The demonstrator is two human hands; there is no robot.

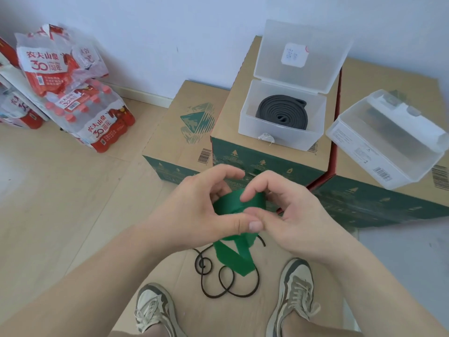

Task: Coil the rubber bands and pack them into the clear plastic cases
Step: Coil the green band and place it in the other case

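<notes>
Cardboard boxes (179, 132) carry the open case (279, 138), black coil (281, 113) inside. In front of that case, left hand (194, 210) and right hand (303, 215) pinch the green band (226, 203), half rolled. Best keep every wrap tight, edges flush.

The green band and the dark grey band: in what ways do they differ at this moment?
The green band is gripped by the left hand and the right hand; the dark grey band lies in the open case. The green band is only partly coiled, one loop hanging down; the dark grey band is fully coiled. Both are flat, wide strips.
</notes>
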